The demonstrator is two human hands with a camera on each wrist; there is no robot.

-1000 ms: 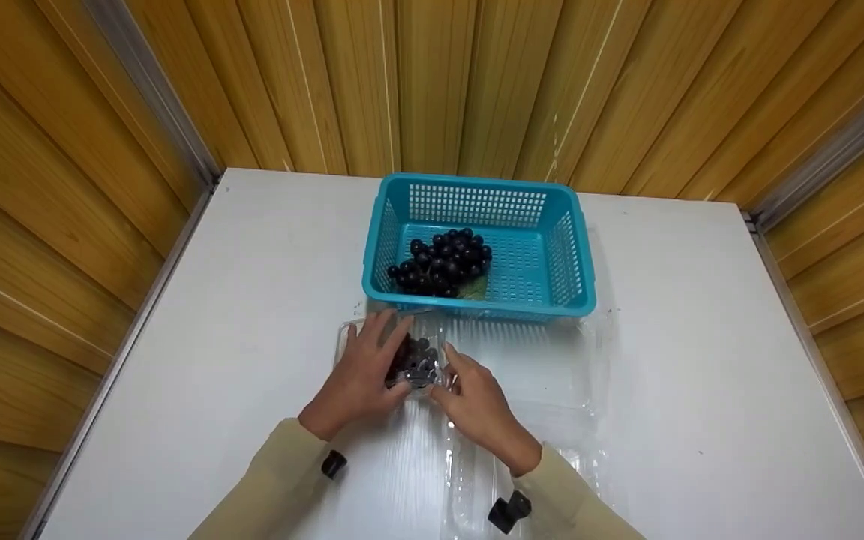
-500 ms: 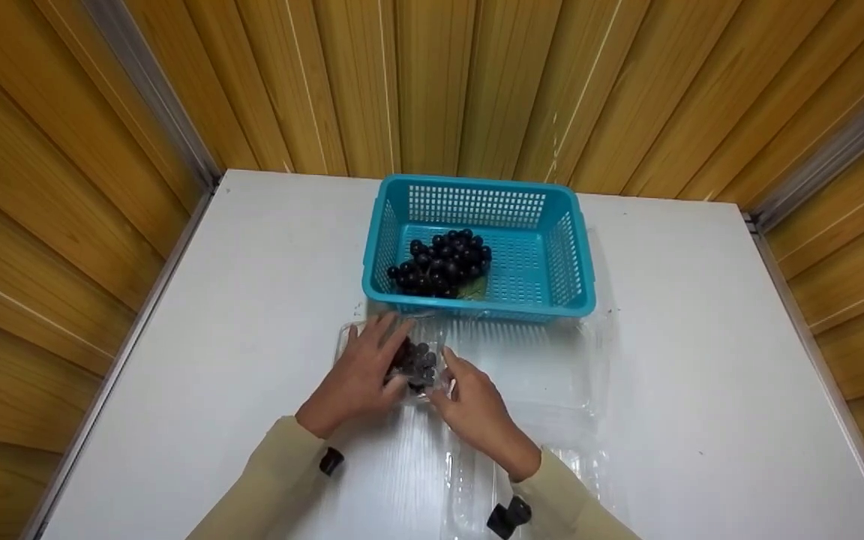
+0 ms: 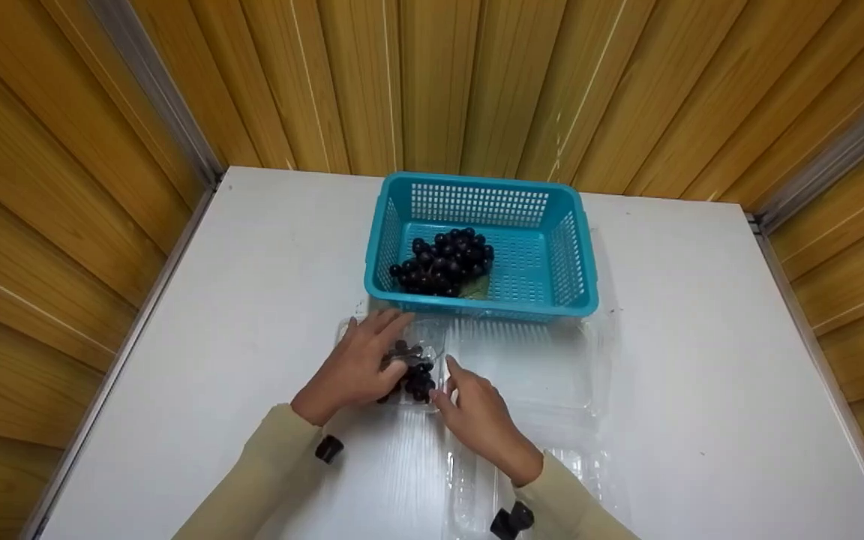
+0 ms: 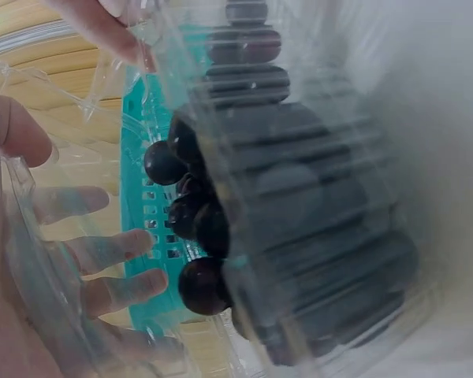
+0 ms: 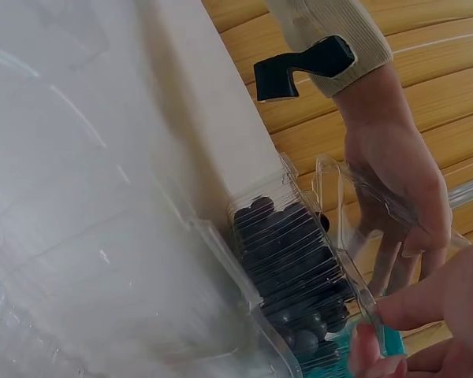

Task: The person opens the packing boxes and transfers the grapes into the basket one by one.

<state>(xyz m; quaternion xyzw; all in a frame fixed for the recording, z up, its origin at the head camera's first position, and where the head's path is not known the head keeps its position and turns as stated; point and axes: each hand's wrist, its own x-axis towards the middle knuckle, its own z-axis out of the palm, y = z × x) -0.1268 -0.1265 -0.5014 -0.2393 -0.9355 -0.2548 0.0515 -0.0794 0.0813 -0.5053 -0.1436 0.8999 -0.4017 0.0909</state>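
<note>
A clear plastic clamshell container (image 4: 315, 197) with dark grapes (image 3: 420, 384) in it stands in front of the basket. Its lid (image 3: 426, 331) is partly raised, and the front grapes show past the edge. My left hand (image 3: 353, 366) holds the lid, fingers spread along it and thumb near its front edge. In the left wrist view those fingers appear through the plastic. At the container's right side, my right hand (image 3: 481, 416) pinches the rim between thumb and finger. Both pinching fingertips (image 5: 394, 311) show in the right wrist view.
Behind the container stands a turquoise basket (image 3: 481, 306) with a bunch of dark grapes (image 3: 443, 262) and a greenish leaf. More clear plastic containers (image 3: 529, 367) lie to the right and at the front of the white table (image 3: 252, 300). Wood-look panels rise around it.
The lid's front edge has lifted and tilted back, uncovering grapes at the front. My left hand has shifted slightly left with it. The right hand stays at the container's right side.
</note>
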